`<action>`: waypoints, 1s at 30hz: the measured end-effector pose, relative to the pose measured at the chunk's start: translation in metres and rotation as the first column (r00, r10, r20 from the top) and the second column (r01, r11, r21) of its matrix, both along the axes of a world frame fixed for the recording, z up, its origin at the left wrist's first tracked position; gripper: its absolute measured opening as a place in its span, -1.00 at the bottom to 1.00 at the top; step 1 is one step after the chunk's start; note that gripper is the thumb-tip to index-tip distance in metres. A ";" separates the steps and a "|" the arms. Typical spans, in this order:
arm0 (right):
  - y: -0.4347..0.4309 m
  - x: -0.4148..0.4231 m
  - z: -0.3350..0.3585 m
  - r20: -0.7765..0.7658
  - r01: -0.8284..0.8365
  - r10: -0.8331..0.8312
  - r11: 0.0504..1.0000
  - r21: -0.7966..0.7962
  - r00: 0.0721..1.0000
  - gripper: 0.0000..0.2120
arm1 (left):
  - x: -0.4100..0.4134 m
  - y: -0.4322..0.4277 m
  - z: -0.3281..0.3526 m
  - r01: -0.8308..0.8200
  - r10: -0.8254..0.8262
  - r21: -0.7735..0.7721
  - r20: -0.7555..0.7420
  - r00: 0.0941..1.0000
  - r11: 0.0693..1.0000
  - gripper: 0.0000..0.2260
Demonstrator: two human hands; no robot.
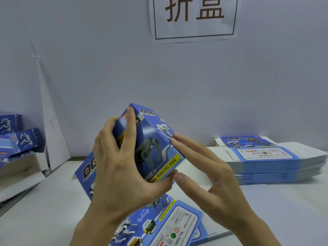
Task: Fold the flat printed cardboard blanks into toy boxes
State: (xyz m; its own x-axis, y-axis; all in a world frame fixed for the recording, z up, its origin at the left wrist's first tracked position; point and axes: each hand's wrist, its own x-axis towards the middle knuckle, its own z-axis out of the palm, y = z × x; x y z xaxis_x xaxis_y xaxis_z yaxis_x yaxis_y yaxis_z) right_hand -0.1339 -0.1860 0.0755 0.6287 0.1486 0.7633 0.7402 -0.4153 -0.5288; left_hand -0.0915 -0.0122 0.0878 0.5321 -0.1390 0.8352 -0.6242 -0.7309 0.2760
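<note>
A blue printed toy box [156, 144] with robot dog pictures is raised above the table, tilted, in the middle of the view. My left hand [120, 167] grips it from the left, fingers curled over its upper end and thumb under its lower edge. My right hand [204, 174] has straight fingers that press against the box's right end. A flat printed blank [170, 226] lies on the table under my hands. Another blank [85, 173] shows behind my left hand.
A tall stack of flat blanks [276, 162] sits at the right on the white table [284, 210]. Folded boxes [19, 137] are piled at the far left. A white wall with a paper sign [194, 18] stands behind.
</note>
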 end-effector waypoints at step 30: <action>-0.007 0.031 -0.023 -0.361 0.028 0.254 0.783 0.622 0.897 0.11 | 0.042 0.003 -0.019 -0.014 -0.740 -0.929 -0.303 0.600 0.369 0.17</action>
State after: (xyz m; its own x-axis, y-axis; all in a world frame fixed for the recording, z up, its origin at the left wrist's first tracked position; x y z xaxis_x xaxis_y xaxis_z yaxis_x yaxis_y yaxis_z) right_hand -0.1024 -0.1927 0.0530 0.9047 -0.1573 0.3960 0.4193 0.1636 -0.8930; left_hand -0.0496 -0.0094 0.0683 0.9893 0.0245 0.1441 -0.1435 0.3472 0.9267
